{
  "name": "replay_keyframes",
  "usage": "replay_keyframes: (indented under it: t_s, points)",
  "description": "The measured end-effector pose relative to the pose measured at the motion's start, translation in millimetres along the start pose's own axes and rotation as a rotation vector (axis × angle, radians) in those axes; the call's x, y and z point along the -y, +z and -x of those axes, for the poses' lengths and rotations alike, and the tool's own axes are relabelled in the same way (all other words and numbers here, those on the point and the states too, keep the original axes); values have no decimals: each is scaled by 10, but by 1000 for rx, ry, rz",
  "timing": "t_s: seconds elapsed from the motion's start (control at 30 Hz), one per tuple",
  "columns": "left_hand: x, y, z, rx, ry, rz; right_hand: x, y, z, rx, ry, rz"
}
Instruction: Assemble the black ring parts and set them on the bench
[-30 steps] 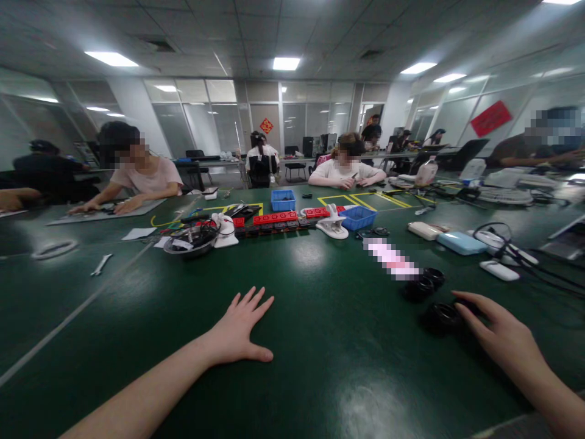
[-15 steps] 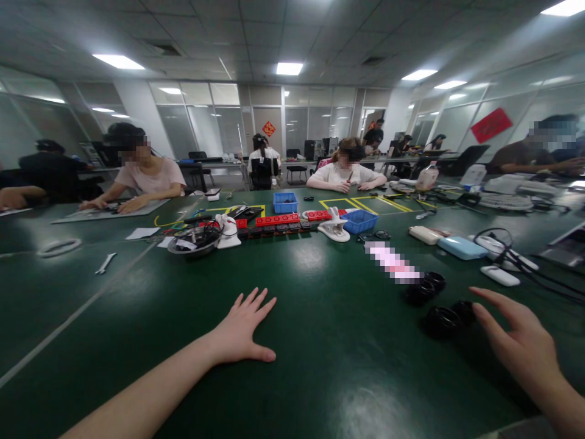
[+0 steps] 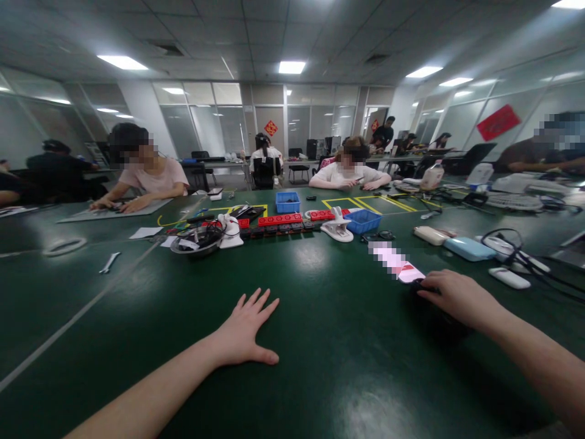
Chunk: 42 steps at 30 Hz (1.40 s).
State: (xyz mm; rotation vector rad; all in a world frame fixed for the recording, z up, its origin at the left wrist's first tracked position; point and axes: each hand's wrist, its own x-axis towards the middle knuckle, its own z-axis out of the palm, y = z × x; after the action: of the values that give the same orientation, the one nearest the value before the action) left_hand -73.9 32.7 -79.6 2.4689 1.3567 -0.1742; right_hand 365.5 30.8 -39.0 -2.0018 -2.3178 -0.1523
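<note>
My left hand [image 3: 244, 332] lies flat on the green table [image 3: 320, 366], palm down, fingers spread, holding nothing. My right hand [image 3: 457, 299] reaches across to the right and lies over several black round parts, which it almost wholly hides; only a dark edge [image 3: 417, 285] shows under the fingertips. I cannot tell whether the fingers grip one. Just beyond the fingertips lies a pink and white flat item [image 3: 397, 263], partly blurred.
Mid-table stand a row of red and black blocks [image 3: 278, 220], two blue bins [image 3: 287, 202] [image 3: 362, 221], a white clamp [image 3: 337, 229] and a metal bowl of cables [image 3: 196, 239]. A wrench [image 3: 109, 262] lies left. A light blue case [image 3: 469, 248] and cables lie right. People sit across the table.
My right hand has swung left and forward, from beside the black round parts to on top of them. My left hand has stayed flat in place.
</note>
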Motion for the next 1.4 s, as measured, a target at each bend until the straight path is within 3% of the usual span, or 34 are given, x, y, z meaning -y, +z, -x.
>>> replay_keyframes:
  t_s: [0.2,0.43,0.73,1.03,1.4]
  points:
    - [0,-1,-5,7,0,-3,227,14,-135,67,-36,-49]
    - [-13,-15,-8,11,-6,-6,616,37,-190,38,-92,-127]
    - [-14,-10,3,-14,7,-22,1469,56,-233,-10,-275,-253]
    - [-44,-4,-6,-28,1,-71,2181,165,-498,-65,-398,-272]
    - [-162,15,137,-9,2,-80,2555,291,-821,-105,-410,-265]
